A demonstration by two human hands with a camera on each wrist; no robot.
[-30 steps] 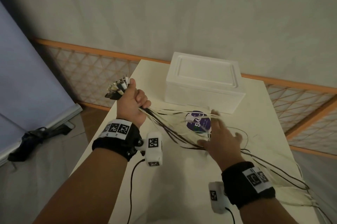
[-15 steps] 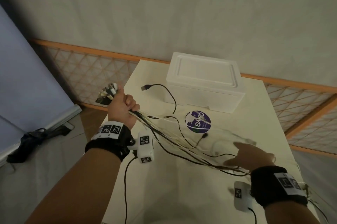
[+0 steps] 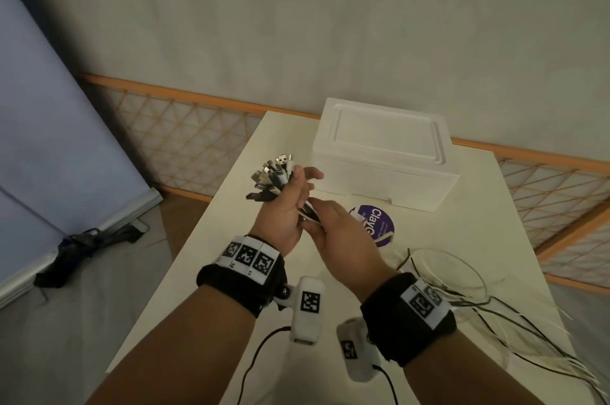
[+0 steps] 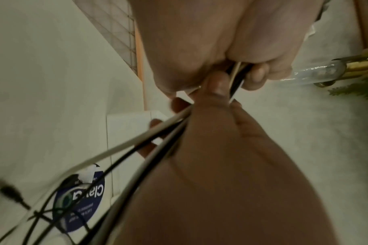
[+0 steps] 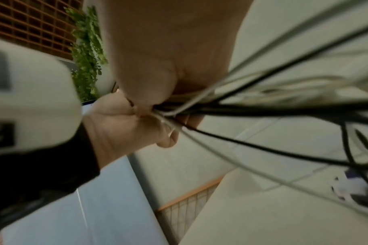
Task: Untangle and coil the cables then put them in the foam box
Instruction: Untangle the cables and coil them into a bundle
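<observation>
My left hand (image 3: pixel 287 203) grips a bundle of black and white cables, and their plug ends (image 3: pixel 272 175) fan out above the fist. My right hand (image 3: pixel 333 226) meets it just below and closes round the same cable bundle (image 4: pixel 158 132). The wrist views show the strands (image 5: pixel 252 109) running out between the two hands. Loose cable lengths (image 3: pixel 462 299) trail over the table's right side and off its front right edge. The white foam box (image 3: pixel 379 153) stands with its lid on at the back of the table.
A purple round sticker (image 3: pixel 379 223) lies on the white table (image 3: pixel 204 289) in front of the box. An orange lattice railing (image 3: pixel 185 134) runs behind the table. A dark object (image 3: pixel 85 246) lies on the floor at the left.
My right hand has come back from the table's right side up to the left hand and taken hold of the cables. The left hand has moved right, over the table.
</observation>
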